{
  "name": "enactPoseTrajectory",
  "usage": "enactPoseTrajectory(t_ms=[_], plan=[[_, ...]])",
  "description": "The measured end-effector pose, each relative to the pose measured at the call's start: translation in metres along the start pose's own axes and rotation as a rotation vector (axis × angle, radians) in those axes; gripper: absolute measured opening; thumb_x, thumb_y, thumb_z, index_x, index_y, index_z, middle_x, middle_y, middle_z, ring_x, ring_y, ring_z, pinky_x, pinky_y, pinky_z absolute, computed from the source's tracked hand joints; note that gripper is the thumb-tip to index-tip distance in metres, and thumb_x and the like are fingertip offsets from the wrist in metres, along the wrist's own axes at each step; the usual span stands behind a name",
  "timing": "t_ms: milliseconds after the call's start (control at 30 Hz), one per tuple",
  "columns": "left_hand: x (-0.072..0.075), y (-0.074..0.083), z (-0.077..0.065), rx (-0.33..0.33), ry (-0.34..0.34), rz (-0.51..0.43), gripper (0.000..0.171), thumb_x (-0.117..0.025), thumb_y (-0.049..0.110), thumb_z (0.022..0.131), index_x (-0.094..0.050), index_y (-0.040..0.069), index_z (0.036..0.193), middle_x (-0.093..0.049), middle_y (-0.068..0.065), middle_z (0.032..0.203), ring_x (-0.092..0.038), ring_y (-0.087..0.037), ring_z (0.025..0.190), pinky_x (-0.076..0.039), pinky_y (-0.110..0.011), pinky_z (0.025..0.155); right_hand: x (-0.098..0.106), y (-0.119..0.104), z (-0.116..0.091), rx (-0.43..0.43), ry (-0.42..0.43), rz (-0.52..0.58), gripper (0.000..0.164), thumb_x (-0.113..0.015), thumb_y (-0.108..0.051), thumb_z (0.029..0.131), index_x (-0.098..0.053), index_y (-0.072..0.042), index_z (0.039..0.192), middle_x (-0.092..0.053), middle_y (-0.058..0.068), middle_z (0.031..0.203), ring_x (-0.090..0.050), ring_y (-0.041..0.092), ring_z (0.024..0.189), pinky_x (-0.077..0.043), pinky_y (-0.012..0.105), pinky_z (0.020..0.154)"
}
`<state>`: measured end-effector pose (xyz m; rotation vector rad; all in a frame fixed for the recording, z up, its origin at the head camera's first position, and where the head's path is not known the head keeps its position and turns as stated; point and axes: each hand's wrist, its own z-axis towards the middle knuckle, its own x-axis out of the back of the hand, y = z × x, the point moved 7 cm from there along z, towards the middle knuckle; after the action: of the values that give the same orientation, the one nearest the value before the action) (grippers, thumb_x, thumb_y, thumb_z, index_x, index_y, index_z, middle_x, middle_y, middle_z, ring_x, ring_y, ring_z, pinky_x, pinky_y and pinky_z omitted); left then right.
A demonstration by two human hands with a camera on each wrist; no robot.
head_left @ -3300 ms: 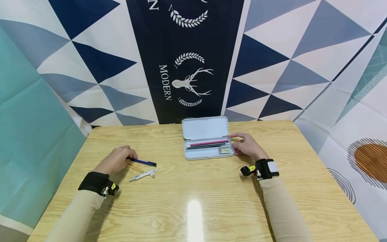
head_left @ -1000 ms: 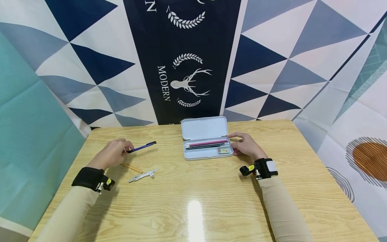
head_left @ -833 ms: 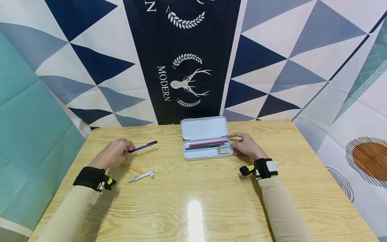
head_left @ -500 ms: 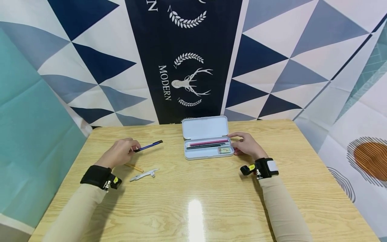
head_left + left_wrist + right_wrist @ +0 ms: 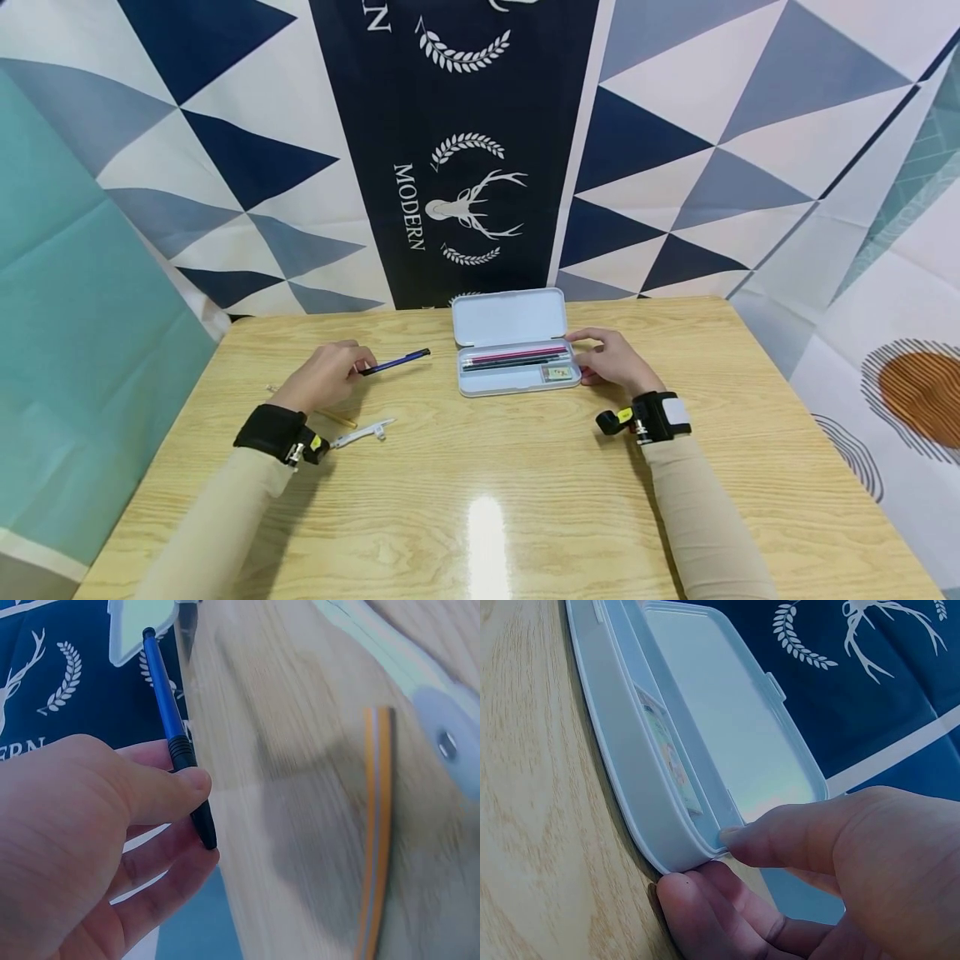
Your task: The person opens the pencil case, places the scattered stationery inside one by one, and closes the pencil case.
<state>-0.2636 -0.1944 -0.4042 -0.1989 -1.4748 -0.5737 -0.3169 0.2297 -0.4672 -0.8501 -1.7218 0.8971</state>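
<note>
pinching blue pen [image 5: 406, 360], left grip [image 5: 322, 379]; right grip [image 5: 615, 365] holds pencil case [image 5: 510, 319].

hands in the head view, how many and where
2: the left hand pinches the blue pen; the right hand grips the open pencil case at one end.

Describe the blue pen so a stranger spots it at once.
Start at the open, pale pencil case on the wooden table and look left across the head view to the person's left hand. The blue pen is pinched in that hand. Unlike the yellow pencil and white compass lying on the table nearby, it is blue with black ends and is held.
</note>
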Motion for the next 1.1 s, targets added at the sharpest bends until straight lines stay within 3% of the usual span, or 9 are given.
enactPoseTrajectory(t_ms=[700, 1100], plan=[[-0.010, 0.047, 0.048, -0.093, -0.006, -0.070, 0.027, -0.069, -0.007, 0.085, -0.075, 0.008, 0.106, -0.072, -0.010, 0.098, -0.068, -0.024, 0.091, -0.060, -0.039, 0.081, 0.001, 0.001, 0.002, 0.011, -0.012, -0.009, 0.043, -0.060, -0.009, 0.096, -0.057, -0.009, 0.139, -0.071, 0.029, 0.103, -0.067, 0.015, 0.062, -0.059, 0.022, 0.055], [-0.022, 0.074, 0.078, -0.100, -0.044, -0.086, 0.028, -0.069, -0.006, 0.087, -0.076, 0.010, 0.110, -0.072, -0.009, 0.103, -0.067, -0.022, 0.094, -0.059, -0.039, 0.086, 0.000, 0.002, 0.003, 0.002, -0.008, -0.012, 0.043, -0.060, -0.010, 0.097, -0.057, -0.010, 0.139, -0.070, 0.027, 0.105, -0.066, 0.014, 0.063, -0.058, 0.022, 0.055]])
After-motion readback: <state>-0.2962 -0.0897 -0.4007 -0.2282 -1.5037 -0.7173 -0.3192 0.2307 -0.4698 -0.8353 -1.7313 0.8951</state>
